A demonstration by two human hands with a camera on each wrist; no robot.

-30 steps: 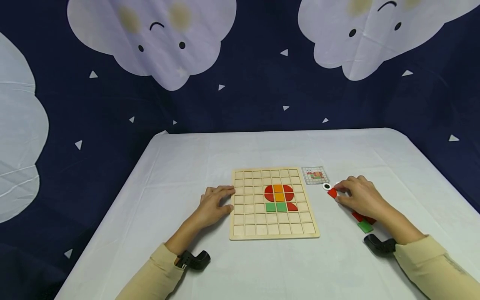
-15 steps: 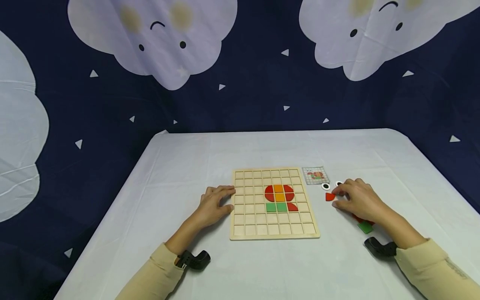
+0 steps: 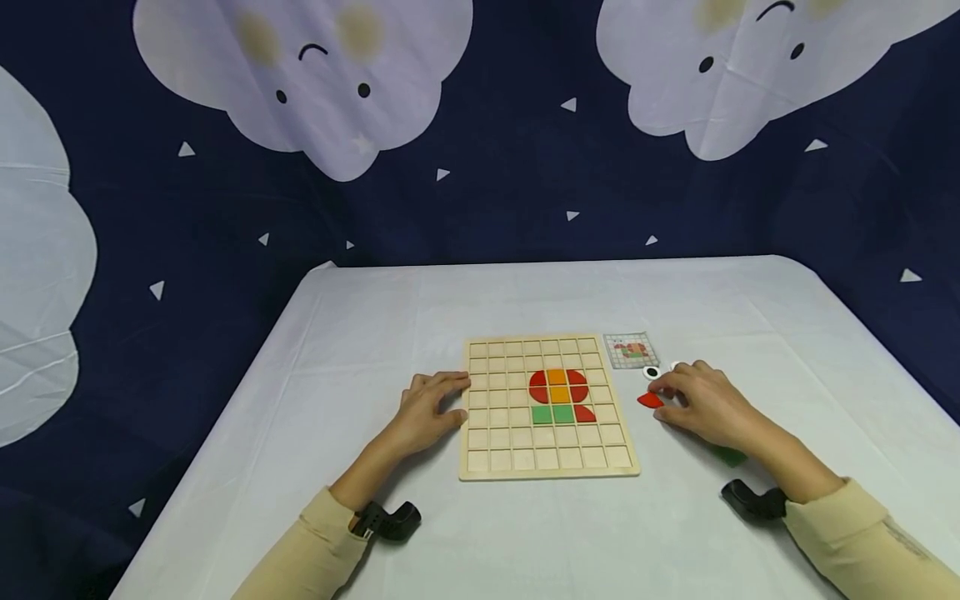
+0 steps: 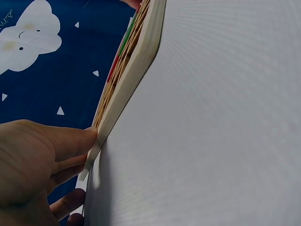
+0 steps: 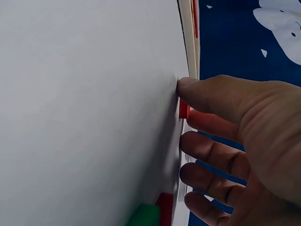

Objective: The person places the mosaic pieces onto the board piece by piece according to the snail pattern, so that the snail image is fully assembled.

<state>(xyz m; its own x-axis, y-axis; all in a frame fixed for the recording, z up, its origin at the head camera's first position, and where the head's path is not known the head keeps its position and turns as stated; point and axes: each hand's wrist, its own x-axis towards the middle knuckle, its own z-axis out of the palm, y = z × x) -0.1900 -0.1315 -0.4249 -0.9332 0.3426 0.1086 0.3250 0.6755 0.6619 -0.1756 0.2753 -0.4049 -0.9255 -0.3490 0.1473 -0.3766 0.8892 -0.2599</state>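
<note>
My left hand (image 3: 426,414) rests at the left edge of a wooden grid board (image 3: 495,460), its thumb and forefinger touching the rim. Set in the board are red quarter-circle pieces (image 3: 538,386), orange squares (image 3: 557,386) and green squares (image 3: 552,414). To the right of the board, my right hand (image 3: 705,406) pinches a loose red quarter-circle piece (image 3: 649,401) down at the tabletop. The right wrist view shows that red piece (image 5: 184,108) between thumb and forefinger, while the other fingers are loosely bent.
A small pattern card (image 3: 631,351) lies by the board's upper right corner. Just below it is a round eye piece (image 3: 651,372); another eye piece (image 3: 677,365) is partly covered by the right hand. A green piece (image 5: 144,215) and another red piece (image 5: 165,208) lie near the right wrist.
The right hand has moved a little left and toward the person, turning the red quarter-circle piece and sliding it closer to the board. The left hand and board have stayed put.
</note>
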